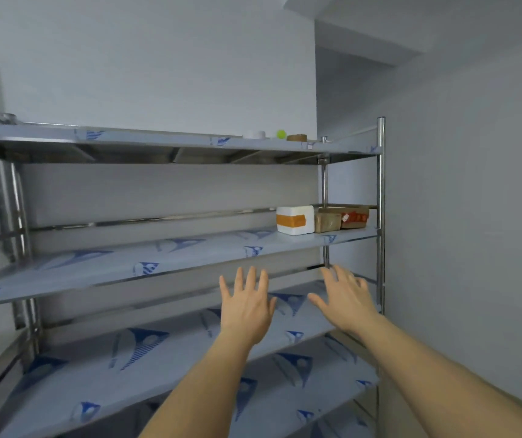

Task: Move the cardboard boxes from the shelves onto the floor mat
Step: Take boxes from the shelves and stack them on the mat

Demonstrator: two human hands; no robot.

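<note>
Much of the steel shelving rack (380, 191) runs out of the frame at the left and the bottom, so its full width and lowest tier cannot be made out. Four shelf levels show, each covered in pale protective film printed with blue logos. The floor mat is nowhere in view.

On the second shelf (127, 263), right of centre in the frame, three packages stand in a row close against one another. The leftmost is a white foam box (295, 219) banded with orange tape. Just beside it to the right is a small brown cardboard box (327, 222) wrapped in clear tape, and behind and right of that a second cardboard box (355, 217) with a red and white label, partly hidden by its neighbour and by the rack's front post. The label print is too small to read.

On the top shelf (158, 142), upper right of centre, only the tops of four small things peek over the edge: a white roll (256, 134), a yellow-green ball (281, 133), a brown tape roll (296, 137) and a small metal fitting (324, 139).

Two bare forearms reach up from the bottom edge. The left hand (247, 306) is in the lower middle of the frame, fingers spread apart and straight, holding nothing. The right hand (345, 300) is just right of it, fingers likewise spread and empty. Both hover below the second shelf, in front of the third, well apart from the boxes
</note>
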